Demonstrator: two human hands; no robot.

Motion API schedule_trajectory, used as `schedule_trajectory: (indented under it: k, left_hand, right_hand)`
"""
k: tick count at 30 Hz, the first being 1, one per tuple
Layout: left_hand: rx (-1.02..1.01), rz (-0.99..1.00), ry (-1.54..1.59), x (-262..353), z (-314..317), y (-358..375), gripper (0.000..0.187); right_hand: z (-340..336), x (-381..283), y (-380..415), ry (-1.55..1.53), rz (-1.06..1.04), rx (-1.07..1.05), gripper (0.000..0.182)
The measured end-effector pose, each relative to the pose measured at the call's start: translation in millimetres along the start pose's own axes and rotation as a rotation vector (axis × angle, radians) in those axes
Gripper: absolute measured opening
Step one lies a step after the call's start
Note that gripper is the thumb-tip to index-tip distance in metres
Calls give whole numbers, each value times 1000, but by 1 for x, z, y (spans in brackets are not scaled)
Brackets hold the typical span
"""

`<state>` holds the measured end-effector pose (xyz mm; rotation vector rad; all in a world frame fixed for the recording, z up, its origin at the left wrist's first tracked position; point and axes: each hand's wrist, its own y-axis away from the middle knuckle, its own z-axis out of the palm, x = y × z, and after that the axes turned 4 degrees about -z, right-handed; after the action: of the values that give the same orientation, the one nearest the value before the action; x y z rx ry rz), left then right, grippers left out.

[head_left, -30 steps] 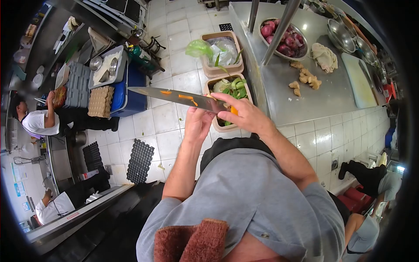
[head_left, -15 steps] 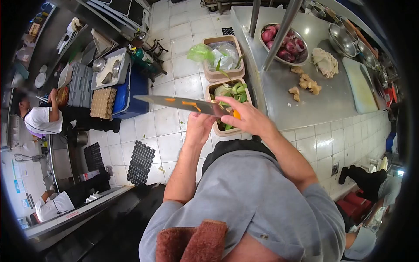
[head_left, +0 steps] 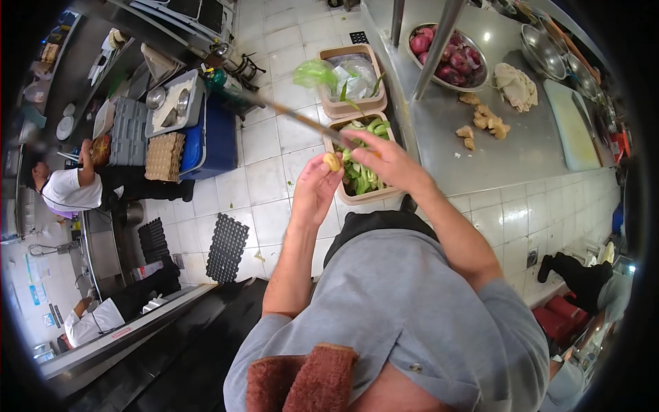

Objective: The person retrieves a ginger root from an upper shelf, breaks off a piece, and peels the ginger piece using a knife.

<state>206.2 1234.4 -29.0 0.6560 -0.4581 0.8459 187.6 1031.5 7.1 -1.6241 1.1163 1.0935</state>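
My left hand (head_left: 316, 189) pinches a small pale-yellow piece of ginger (head_left: 332, 162) between its fingertips. Just to the right and above, my right hand (head_left: 388, 161) grips a kitchen knife (head_left: 302, 118), its long blade pointing up and left, edge-on and blurred. The blade is apart from the ginger piece. Below both hands stands a beige bin (head_left: 364, 198) holding green vegetable trimmings (head_left: 364, 175). On the steel table at right lie ginger roots (head_left: 489, 120) and smaller ginger pieces (head_left: 466, 136).
A bowl of red onions (head_left: 449, 58), a crumpled cloth (head_left: 515, 87) and a cutting board (head_left: 571, 123) are on the steel table (head_left: 425, 158). Another bin (head_left: 352, 107) holds plastic bags. Two co-workers (head_left: 72, 185) stand at left; another person's legs (head_left: 580, 275) show at right.
The knife has turned from showing its broad side to edge-on, its tip swinging upward away from the left hand. The ginger piece in my left fingers now shows.
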Motion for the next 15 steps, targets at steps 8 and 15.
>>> schedule_trajectory:
  k: [8, 15]
  left_hand:
    - [-36, 135, 304, -6, -2, -5, 39]
    - [23, 148, 173, 6, 18, 10, 44]
  right_hand:
    - [8, -13, 17, 52, 52, 39, 58]
    - [23, -35, 16, 145, -25, -11, 60]
